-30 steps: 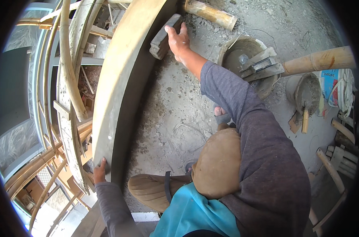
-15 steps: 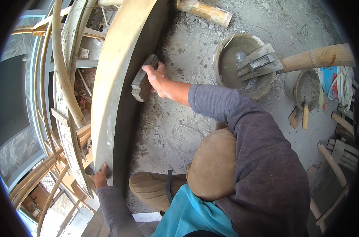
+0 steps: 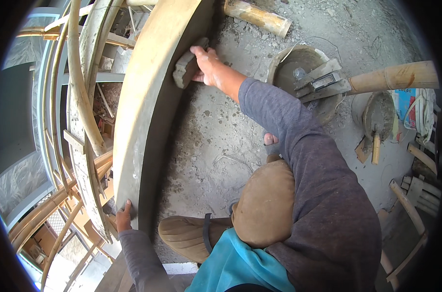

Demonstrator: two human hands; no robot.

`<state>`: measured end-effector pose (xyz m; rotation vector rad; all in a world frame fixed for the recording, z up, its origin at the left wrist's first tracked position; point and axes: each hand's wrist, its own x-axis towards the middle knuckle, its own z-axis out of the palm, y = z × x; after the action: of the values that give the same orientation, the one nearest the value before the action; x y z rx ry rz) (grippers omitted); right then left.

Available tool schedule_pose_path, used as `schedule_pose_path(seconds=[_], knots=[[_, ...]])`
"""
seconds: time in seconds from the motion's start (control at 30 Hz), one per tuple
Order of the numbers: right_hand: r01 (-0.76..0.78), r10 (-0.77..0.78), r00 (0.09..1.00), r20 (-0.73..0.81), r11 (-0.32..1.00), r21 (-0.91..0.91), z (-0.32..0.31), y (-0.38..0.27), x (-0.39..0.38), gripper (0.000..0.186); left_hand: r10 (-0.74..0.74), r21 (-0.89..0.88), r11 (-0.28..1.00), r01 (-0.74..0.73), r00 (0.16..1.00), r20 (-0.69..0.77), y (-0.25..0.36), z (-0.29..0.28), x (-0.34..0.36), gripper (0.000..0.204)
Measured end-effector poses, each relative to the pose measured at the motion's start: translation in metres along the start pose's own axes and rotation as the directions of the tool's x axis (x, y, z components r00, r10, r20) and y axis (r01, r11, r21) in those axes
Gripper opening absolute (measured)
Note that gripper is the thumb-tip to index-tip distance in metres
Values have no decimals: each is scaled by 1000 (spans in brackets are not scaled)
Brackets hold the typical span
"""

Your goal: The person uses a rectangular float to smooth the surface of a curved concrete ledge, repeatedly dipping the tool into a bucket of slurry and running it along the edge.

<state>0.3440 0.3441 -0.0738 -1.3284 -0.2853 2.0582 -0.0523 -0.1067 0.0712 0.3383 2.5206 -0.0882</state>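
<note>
A curved plastered wall [image 3: 148,87], pale on top with a shadowed grey inner face, runs along the left of the floor. My right hand [image 3: 208,65] is closed round a grey rough block-like float [image 3: 184,70] held against that inner face. My left hand [image 3: 124,216] grips the wall's outer edge near its lower end, thumb showing, other fingers mostly hidden. Right of my right arm, a round bucket [image 3: 274,65] of grey wet mix has flat tools [image 3: 323,73] across it.
Bent bamboo poles [image 3: 84,112] and boards stand left of the wall. A second bucket with a handled tool [image 3: 375,146], a blue sack [image 3: 403,102] and a thick bamboo pole [image 3: 391,78] are at right. A short bamboo piece [image 3: 257,17] lies above. My bent knee [image 3: 262,202] is below.
My right hand and the float moved down the inner face, then back up part of the way. My left hand stays at the wall's lower end.
</note>
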Motion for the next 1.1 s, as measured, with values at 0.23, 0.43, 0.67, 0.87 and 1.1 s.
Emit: schedule_pose_path(seconds=[0.23,0.43,0.67,0.87,1.1], knots=[[231,-272,950,-154,943,-240,7,-11,-38,91,3,15,1000,-2,998,-61,-10,3,2,87],[645,-678,726,-118,730,-226,-27,-126,42,80,15,-56,998,-15,1000,-1,1,7,0,85],[157,-167,974,-151,985,-75,4,-53,3,58,80,5,997,-80,996,-40,15,4,-13,86],[21,-50,986,-156,982,-187,-5,-2,-26,91,84,-127,988,-87,996,-34,-16,10,9,88],[549,-811,572,-126,492,-676,-27,-132,22,86,17,-16,1000,-17,998,-55,2,-1,-16,87]])
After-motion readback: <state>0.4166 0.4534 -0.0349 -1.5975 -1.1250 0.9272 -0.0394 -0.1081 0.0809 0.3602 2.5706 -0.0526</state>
